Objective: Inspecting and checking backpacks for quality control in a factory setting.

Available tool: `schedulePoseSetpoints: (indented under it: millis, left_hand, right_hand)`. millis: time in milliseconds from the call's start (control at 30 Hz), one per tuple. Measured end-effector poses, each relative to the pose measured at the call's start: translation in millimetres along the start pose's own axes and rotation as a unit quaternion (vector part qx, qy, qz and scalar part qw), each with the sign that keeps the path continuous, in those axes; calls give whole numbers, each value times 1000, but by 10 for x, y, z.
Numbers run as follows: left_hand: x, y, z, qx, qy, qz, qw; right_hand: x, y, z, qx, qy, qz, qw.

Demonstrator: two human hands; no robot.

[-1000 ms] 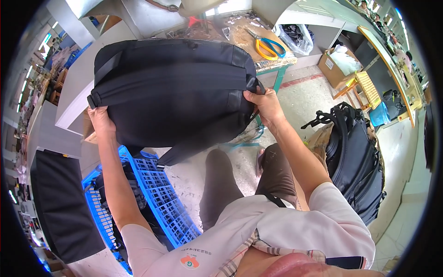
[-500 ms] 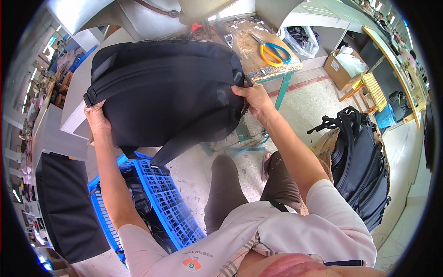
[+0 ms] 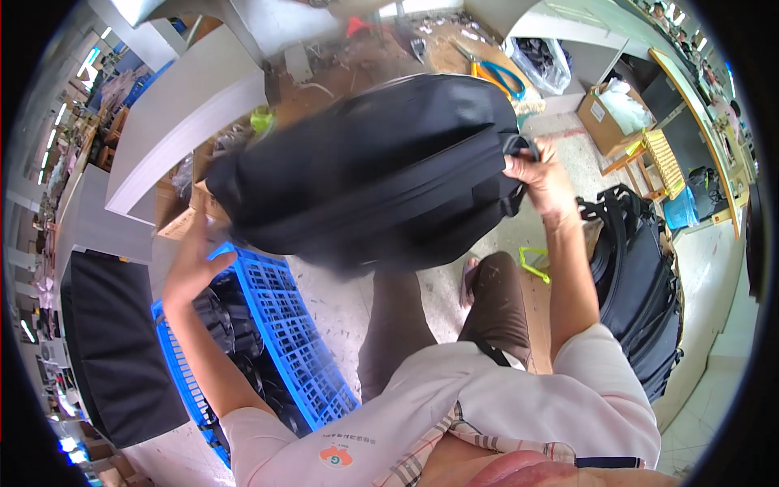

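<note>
A black backpack (image 3: 381, 174) hangs in the air in front of me, lying sideways and partly blurred by motion. My right hand (image 3: 545, 180) grips it at its right end, fingers closed round a strap or handle there. At the left, my left hand (image 3: 193, 264) is off the bag, with thumb and fingers apart and the fingertips smeared by motion. It hovers over the far end of a blue plastic crate (image 3: 284, 325), which holds black items (image 3: 243, 357).
Scissors with yellow and blue handles (image 3: 499, 77) lie on a worn work board behind the backpack. More black backpacks (image 3: 637, 292) are stacked at my right. Beyond them stand a cardboard box (image 3: 613, 118) and a small stool (image 3: 661, 162). A black panel (image 3: 118, 349) leans at the left.
The backpack has moved right and turned, showing its zipped side instead of its strap side. My left hand has let go of it; my right hand has carried its end rightward.
</note>
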State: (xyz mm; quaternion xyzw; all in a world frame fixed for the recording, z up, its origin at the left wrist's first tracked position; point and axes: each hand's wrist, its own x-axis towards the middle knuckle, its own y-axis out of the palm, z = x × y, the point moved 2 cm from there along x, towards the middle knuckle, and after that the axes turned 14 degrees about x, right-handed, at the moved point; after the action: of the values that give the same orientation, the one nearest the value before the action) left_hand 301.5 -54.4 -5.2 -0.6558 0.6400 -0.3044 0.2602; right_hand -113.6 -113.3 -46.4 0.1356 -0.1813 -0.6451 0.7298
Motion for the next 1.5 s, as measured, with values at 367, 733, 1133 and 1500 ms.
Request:
schedulePoseSetpoints:
  millis: [367,733,1133,1500]
  left_hand:
    - [-73,908,147,-424,-37,-126,896]
    - [602,840,296,-518,-151,-128,832]
    - [1073,840,65,-476,-122,-89,866]
    - [82,651,-5,-384,-85,-86,915]
  right_hand:
    - [378,936,169,-181,-175,213,944]
    - [170,410,-607,-69,11,111,991]
    - [412,214,-648,-22,67,33,997]
    - [-50,120,-988,-147,141,60,977]
